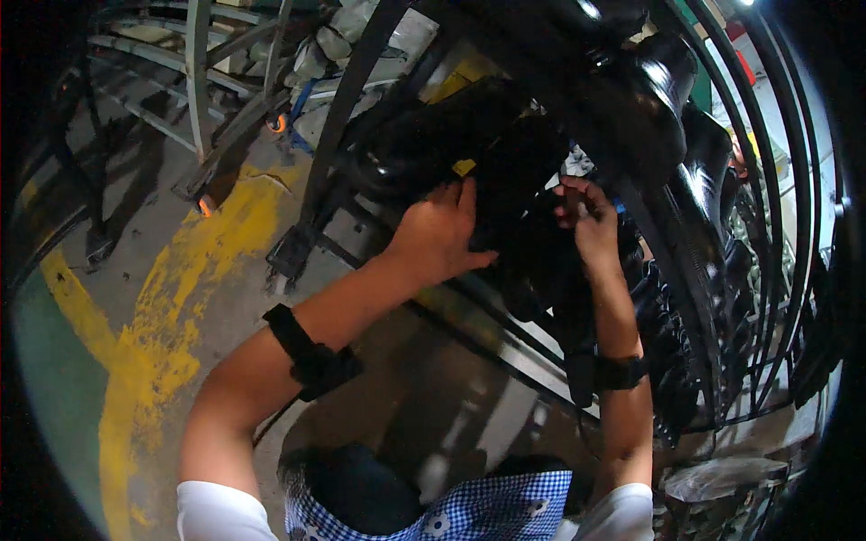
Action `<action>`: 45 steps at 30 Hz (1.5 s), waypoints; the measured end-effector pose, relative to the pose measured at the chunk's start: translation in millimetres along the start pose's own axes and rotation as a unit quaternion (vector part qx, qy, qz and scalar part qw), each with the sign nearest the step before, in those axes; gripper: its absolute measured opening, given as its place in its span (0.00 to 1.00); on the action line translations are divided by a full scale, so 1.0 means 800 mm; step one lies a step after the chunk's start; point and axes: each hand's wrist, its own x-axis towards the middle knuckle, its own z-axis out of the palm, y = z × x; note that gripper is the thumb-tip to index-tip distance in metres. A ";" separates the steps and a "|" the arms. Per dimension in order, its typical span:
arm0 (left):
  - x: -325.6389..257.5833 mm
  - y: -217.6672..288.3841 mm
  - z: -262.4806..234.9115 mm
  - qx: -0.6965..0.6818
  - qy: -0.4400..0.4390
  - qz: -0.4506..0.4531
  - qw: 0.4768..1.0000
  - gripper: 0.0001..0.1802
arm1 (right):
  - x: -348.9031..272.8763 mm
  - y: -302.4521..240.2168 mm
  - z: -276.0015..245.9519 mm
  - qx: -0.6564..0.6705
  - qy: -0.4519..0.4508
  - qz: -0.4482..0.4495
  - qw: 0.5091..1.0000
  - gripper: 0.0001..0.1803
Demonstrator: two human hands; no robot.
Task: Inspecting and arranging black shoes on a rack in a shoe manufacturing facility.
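The person stands at a black metal rack point(358, 97), both bare hands raised to a glossy black piece point(415, 144) that sits among its bars, ahead of the body. The piece's outline merges into shadow, so its full shape cannot be made out.

Left hand point(442, 230): fingers extended together, thumb spread well away to the right; the fingertips lie at the piece, just below a small yellow patch point(464, 168). Nothing appears clasped.

Right hand point(591, 230): raised beside the dark area, fingers curled, thumb drawn in toward them — whether anything is pinched there, I cannot tell.

Each forearm carries a black strapped device, one on the left point(325, 370), one on the right point(622, 372). The person wears white sleeves and a blue checked apron point(505, 505).

Further glossy black pieces point(708, 171) stand to the right. Floor at left: worn yellow paint point(189, 270) — beyond it, a grey metal frame point(197, 81) near orange wheels point(278, 123).
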 end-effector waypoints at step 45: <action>-0.011 0.028 0.040 0.068 0.045 -0.023 0.996 0.50 | 0.058 -0.009 0.050 -0.412 -0.059 -0.316 0.853 0.15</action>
